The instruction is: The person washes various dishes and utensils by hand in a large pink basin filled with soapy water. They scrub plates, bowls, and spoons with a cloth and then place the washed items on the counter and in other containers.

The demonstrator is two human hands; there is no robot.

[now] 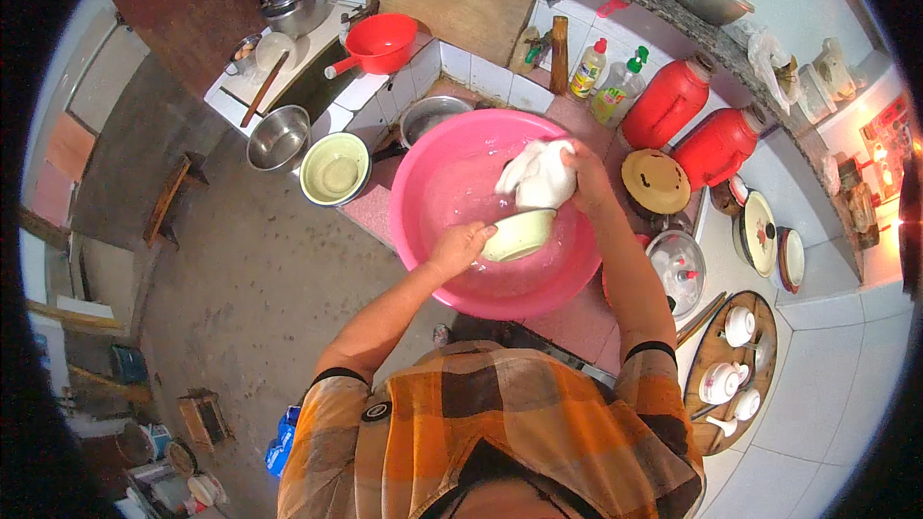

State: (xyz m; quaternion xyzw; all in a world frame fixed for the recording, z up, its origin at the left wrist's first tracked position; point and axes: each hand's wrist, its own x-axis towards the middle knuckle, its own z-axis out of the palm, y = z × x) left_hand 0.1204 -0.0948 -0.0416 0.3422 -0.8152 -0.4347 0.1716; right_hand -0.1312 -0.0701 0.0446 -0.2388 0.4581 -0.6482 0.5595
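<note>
A large pink plastic basin with water in it stands on the counter before me. My left hand grips the rim of a pale green bowl, its thumb over the edge. The bowl is tilted inside the basin, low over the water; whether its underside touches the water I cannot tell. Bunched in my right hand is a white cloth, held just above the bowl's far rim. Part of the cloth hangs to the left over the water.
Left of the basin sit another pale green enamel bowl, a steel bowl and a red dipper. Detergent bottles and two red thermos flasks line the back. At right are a glass lid and a wooden tray with white cups.
</note>
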